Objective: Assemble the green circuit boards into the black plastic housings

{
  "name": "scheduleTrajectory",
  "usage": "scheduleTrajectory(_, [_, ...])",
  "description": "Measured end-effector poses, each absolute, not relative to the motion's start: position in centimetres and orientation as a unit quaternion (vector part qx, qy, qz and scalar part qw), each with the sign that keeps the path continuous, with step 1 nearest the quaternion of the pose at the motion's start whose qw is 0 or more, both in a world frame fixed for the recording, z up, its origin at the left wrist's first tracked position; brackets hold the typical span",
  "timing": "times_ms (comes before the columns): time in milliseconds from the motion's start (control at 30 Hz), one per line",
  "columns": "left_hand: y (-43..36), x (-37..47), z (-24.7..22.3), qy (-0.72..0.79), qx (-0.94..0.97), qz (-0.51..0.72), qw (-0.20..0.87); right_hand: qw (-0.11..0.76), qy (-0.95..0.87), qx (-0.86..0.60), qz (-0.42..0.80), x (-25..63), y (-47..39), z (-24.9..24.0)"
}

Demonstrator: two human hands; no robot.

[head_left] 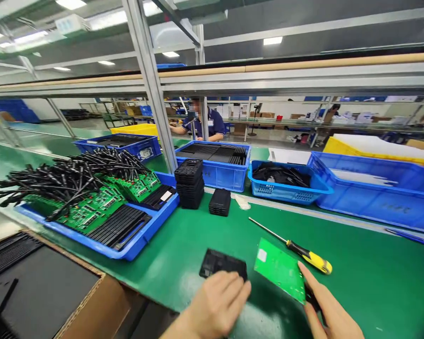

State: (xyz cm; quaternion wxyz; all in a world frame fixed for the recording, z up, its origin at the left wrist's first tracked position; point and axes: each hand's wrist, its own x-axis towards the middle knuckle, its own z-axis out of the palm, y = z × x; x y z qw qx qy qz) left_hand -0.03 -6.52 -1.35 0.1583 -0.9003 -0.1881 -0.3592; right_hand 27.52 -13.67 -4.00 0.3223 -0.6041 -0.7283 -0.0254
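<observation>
My left hand (217,301) is closed on the near edge of a black plastic housing (221,263), low over the green bench (176,235). To its right, my right hand (325,301) grips a green circuit board (280,267) by its right edge, and the board is tilted. Something black shows beneath the board between the fingers; its shape is partly hidden. Behind the board lies a screwdriver (304,253) with a yellow and black handle, its shaft pointing to the back left. A tall stack of black housings (189,183) and a shorter stack (219,202) stand farther back.
At left, a blue tray (134,247) holds circuit boards with black cables and black strips. Blue bins (217,174) and a blue basket (289,192) line the back. A cardboard box (99,301) is at lower left. A metal post (153,89) rises behind. A person (215,123) sits beyond.
</observation>
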Motion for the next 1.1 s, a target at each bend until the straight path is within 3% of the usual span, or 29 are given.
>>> scheduleTrajectory(100, [-9.0, 2.2, -4.6, -0.18, -0.888, -0.408, 0.112, 0.3, -0.756, -0.58, -0.048, 26.3, -12.6, -3.7])
scheduleTrajectory(233, [-9.7, 2.1, -4.1, -0.243, -0.846, -0.456, 0.133, 0.271, -0.783, -0.56, -0.019, 24.4, -12.2, -3.9])
scheduleTrajectory(333, [-9.2, 1.4, -2.4, -0.304, -0.877, -0.343, 0.142, 0.266, -0.797, -0.543, 0.003, 23.4, -12.3, -4.2])
scheduleTrajectory(467, [-8.8, 1.2, -2.3, -0.337, -0.914, -0.217, 0.06, 0.298, -0.807, -0.51, -0.002, 22.6, -12.0, -4.0])
scheduleTrajectory(600, [-9.3, 1.1, -3.7, -0.377, -0.897, -0.23, -0.017, 0.322, -0.808, -0.49, -0.051, 22.0, -11.5, -3.7])
scheduleTrajectory(733, [-9.4, 0.4, -4.4, -0.373, -0.899, -0.22, -0.063, 0.274, -0.826, -0.492, 0.022, 22.0, -11.6, -3.7])
scheduleTrajectory(833, [-8.9, -0.2, -4.6, -0.349, -0.913, -0.2, -0.069, 0.253, -0.83, -0.493, 0.062, 22.2, -11.7, -4.0])
scheduleTrajectory(1100, [-6.2, -1.1, -5.6, -0.281, -0.935, -0.197, -0.089, 0.231, -0.856, -0.462, 0.014, 21.9, -11.2, -4.3])
